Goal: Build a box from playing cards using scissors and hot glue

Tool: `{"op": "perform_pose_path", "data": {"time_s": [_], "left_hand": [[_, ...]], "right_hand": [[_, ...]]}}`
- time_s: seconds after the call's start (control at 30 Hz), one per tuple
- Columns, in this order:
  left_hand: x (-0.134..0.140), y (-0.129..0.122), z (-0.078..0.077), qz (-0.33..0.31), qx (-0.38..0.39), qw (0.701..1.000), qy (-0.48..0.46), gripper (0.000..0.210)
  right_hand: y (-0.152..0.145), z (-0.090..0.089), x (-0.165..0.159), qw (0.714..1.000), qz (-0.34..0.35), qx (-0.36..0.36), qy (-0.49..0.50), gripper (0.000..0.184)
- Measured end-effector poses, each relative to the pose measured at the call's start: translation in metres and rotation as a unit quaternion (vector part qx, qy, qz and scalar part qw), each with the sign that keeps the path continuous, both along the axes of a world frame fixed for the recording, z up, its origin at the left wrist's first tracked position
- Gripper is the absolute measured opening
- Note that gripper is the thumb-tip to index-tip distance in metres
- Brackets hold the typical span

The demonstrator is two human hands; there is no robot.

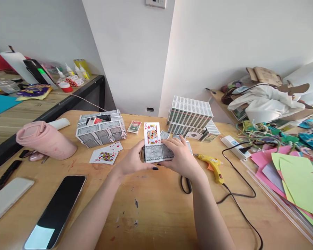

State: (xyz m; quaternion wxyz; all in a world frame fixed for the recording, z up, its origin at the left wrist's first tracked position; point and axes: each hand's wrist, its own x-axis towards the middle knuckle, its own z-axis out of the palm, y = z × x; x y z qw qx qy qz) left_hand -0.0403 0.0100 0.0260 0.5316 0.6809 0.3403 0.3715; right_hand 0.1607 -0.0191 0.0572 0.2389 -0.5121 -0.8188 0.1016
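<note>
In the middle of the table is a low box covered with grey-patterned playing cards [154, 153]. My left hand [131, 159] grips its left end, thumb along the near side. Over its right part my right hand [182, 156] is closed, fingers on top and thumb at the near edge. A king of diamonds card [151, 133] stands face towards me behind the box's top edge. To the left sits a larger box made of cards [101, 131] with an opening in its top. Loose face-up cards [104, 156] lie in front of it.
Stacked card packs [190, 113] stand at the back, near a single pack [134, 127]. A yellow glue gun [212, 166] with its cord lies right, by a power strip [234, 146] and coloured paper [299, 177]. Left are a phone [58, 208] and a pink roll [47, 140].
</note>
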Motion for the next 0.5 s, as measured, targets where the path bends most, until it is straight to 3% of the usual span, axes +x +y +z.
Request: {"op": "perform_pose_path", "data": {"time_s": [0.2, 0.33, 0.5], "left_hand": [[0.0034, -0.0036, 0.0013, 0.015, 0.01, 1.0, -0.005, 0.068], [0.0043, -0.0003, 0.0035, -0.002, -0.072, 0.995, -0.067, 0.052], [0.0079, 0.0047, 0.005, 0.109, -0.176, 0.974, -0.095, 0.028]], "right_hand": [[-0.0013, 0.0034, 0.0033, 1.0, 0.007, -0.001, 0.008, 0.055], [-0.002, 0.0024, 0.0082, 1.0, 0.022, -0.008, 0.009, 0.057], [0.0008, -0.0017, 0.0048, 0.999, 0.008, 0.007, 0.033, 0.062]]}}
